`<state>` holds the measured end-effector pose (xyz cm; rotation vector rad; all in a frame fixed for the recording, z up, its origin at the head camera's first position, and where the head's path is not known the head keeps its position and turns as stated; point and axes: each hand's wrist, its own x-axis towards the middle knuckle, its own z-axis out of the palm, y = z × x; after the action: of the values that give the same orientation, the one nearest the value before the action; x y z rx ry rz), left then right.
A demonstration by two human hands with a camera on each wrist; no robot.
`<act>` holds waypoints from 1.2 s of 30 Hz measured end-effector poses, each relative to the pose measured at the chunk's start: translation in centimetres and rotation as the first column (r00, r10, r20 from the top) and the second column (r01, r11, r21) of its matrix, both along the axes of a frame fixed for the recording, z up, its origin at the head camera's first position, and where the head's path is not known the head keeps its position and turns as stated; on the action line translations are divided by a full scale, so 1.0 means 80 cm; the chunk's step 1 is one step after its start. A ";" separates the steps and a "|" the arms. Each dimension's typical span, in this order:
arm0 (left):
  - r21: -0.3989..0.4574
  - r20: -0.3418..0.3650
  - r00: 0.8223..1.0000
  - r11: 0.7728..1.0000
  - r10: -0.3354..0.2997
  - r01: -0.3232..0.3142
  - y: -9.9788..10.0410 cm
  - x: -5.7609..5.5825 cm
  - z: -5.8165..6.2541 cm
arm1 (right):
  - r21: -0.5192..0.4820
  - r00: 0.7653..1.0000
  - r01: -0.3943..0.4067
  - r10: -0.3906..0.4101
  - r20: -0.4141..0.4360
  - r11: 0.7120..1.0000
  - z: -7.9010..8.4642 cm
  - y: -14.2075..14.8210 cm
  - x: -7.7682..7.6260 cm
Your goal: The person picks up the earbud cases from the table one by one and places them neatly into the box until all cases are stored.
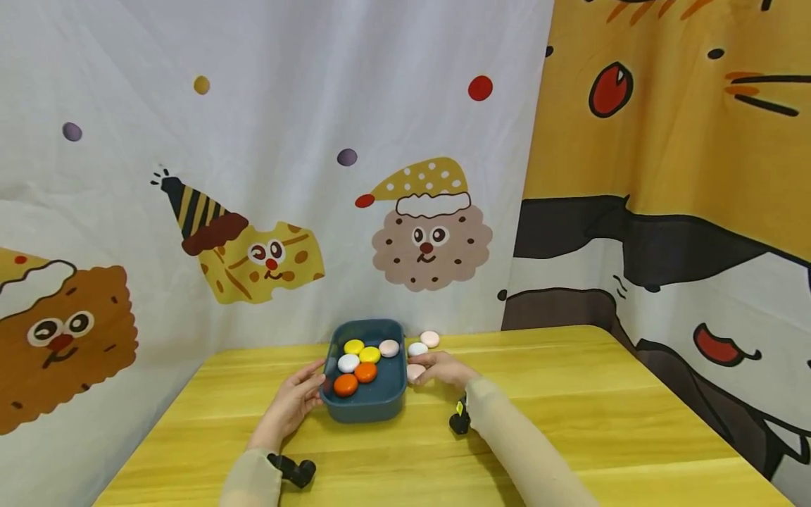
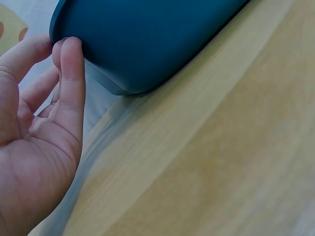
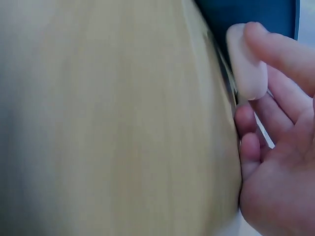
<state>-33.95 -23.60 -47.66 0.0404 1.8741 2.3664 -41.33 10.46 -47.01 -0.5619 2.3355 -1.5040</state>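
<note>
A dark blue bin [image 1: 366, 412] stands on the table with smooth rounded discs inside: yellow discs [image 1: 369, 355], orange discs [image 1: 346, 384], a white disc [image 1: 348, 363] and a pale pink disc [image 1: 389, 348]. My left hand [image 1: 293, 401] touches the bin's left side with its fingertips, fingers fairly straight, as the left wrist view shows. Just outside the bin's right wall, my right hand [image 1: 446, 371] pinches another pale pink disc [image 3: 247, 64] between thumb and fingers. Beyond that hand lie a second white disc [image 1: 417, 349] and one more pink disc [image 1: 430, 339].
The yellow wood-grain table [image 1: 570, 415] ends at a cloth backdrop [image 1: 272, 84] with cartoon prints, close behind the bin. More cloth hangs along the right side. Small black cameras [image 1: 460, 420] are strapped to both wrists.
</note>
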 end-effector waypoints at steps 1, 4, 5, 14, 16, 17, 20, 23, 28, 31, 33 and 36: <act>-0.001 -0.001 1.000 1.000 -0.002 0.002 0.000 0.000 0.001 | 0.003 1.000 -0.002 0.002 0.002 1.000 0.001 0.002 -0.002; -0.017 -0.003 1.000 1.000 -0.008 0.008 0.000 -0.001 0.004 | 0.021 1.000 -0.017 0.017 0.004 1.000 0.002 0.008 -0.007; -0.023 -0.004 1.000 1.000 -0.009 0.009 0.000 -0.002 0.005 | 0.029 1.000 -0.027 0.027 -0.009 0.999 0.002 0.011 -0.008; -0.047 -0.002 1.000 0.998 -0.030 0.030 0.008 -0.004 0.009 | -0.009 0.996 -0.090 0.090 0.002 0.996 0.014 0.029 -0.009; -0.042 0.002 0.999 0.999 -0.033 0.033 0.009 -0.004 0.008 | -0.017 0.995 -0.102 0.103 0.005 0.995 0.017 0.030 -0.009; -0.040 0.003 0.999 0.999 -0.033 0.033 0.009 -0.004 0.008 | -0.014 0.995 -0.103 0.103 0.003 0.995 0.018 0.031 -0.009; -0.027 0.006 1.000 0.999 -0.025 0.025 0.009 -0.004 0.007 | 0.007 0.995 -0.098 0.098 0.005 0.995 0.021 0.032 -0.010; -0.019 0.006 1.000 1.000 -0.020 0.021 0.007 -0.004 0.007 | 0.025 0.995 -0.098 0.097 0.007 0.995 0.025 0.031 -0.011; -0.005 0.004 1.000 1.000 -0.017 0.017 0.004 -0.004 0.006 | 0.048 0.995 -0.098 0.098 0.007 0.994 0.032 0.031 -0.013; 0.012 -0.007 1.000 1.000 -0.005 0.005 0.002 -0.004 0.006 | 0.042 0.995 -0.102 0.103 -0.003 0.994 0.038 0.030 -0.015; 0.006 -0.014 1.000 1.000 -0.003 0.003 0.002 -0.004 0.005 | 0.037 0.994 -0.106 0.106 -0.005 0.994 0.042 0.030 -0.015; -0.008 -0.007 1.000 1.000 0.007 -0.007 0.001 -0.001 0.003 | 0.039 0.994 -0.113 0.113 0.005 0.993 0.047 0.030 -0.014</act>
<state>-34.00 -23.49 -47.43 0.0421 1.8897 2.3665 -42.41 12.83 -43.28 -0.6705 2.2847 -1.4047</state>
